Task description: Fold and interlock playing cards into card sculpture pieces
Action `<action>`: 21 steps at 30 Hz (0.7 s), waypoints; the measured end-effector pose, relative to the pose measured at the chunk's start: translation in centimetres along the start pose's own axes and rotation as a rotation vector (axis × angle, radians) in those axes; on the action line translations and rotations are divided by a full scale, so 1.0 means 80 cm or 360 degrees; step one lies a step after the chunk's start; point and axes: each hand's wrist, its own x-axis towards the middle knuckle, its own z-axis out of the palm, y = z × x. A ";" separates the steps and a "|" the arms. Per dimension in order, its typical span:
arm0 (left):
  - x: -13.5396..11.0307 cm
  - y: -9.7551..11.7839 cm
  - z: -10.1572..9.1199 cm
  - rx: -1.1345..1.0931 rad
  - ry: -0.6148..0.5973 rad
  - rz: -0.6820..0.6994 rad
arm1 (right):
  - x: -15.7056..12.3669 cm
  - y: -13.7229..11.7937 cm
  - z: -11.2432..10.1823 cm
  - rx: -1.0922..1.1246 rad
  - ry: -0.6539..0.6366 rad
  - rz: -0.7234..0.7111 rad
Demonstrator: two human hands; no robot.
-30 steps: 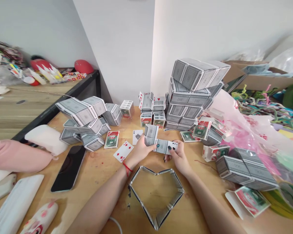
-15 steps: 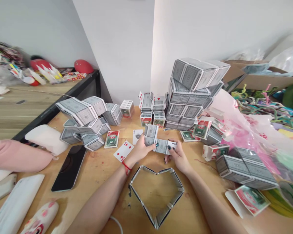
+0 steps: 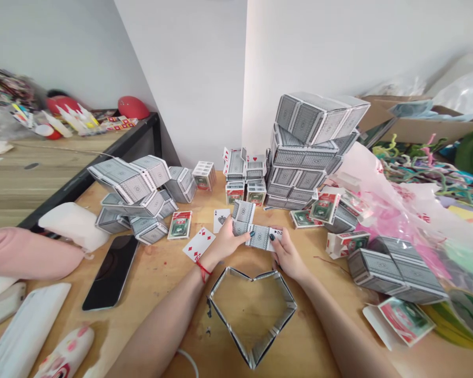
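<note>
My left hand point(image 3: 225, 242) and my right hand point(image 3: 284, 253) meet just above a heart-shaped frame of folded playing cards point(image 3: 253, 311) lying on the wooden table point(image 3: 161, 278). Both hands pinch a small piece of folded grey-backed cards point(image 3: 254, 231); the left hand grips its upright left end, the right hand its flat right end, where a black 2 shows. A red cord circles my left wrist. A diamonds card point(image 3: 199, 243) and an ace of spades point(image 3: 220, 219) lie face up just left of my left hand.
Blocks of folded cards are piled at the left point(image 3: 136, 191) and stacked high at the back point(image 3: 311, 147); more lie at the right point(image 3: 398, 275). A black phone point(image 3: 111, 272) lies at the left. Card packs, pink plastic wrap point(image 3: 382, 199) and a cardboard box crowd the right.
The hands and the folded card piece have hardly moved; the right hand has slid slightly along the piece. The view has shifted a little.
</note>
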 end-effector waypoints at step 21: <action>-0.005 0.002 0.001 0.0127 0.0017 0.0006 | 0.004 0.003 0.006 -0.0140 -0.0377 0.0102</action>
